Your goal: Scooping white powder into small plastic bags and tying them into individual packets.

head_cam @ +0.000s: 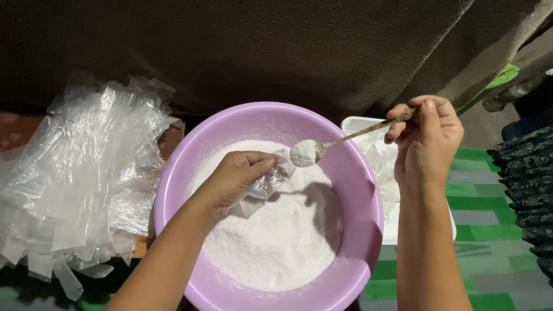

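Powder [276, 242] filling purple basin [363, 230], left hand [239, 173] pinching small plastic bag [271, 179], right hand [426, 144] gripping heaped spoon [322, 148]

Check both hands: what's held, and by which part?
Left hand grips a small clear plastic bag near its open mouth. Right hand pinches the spoon at its handle end.

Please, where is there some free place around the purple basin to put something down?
Free: the green checked mat, between the white tray and the dark patterned cloth. Crowded: left of the purple basin, the pile of clear plastic bags; over it, the left hand with a small bag and the right hand with a spoon.
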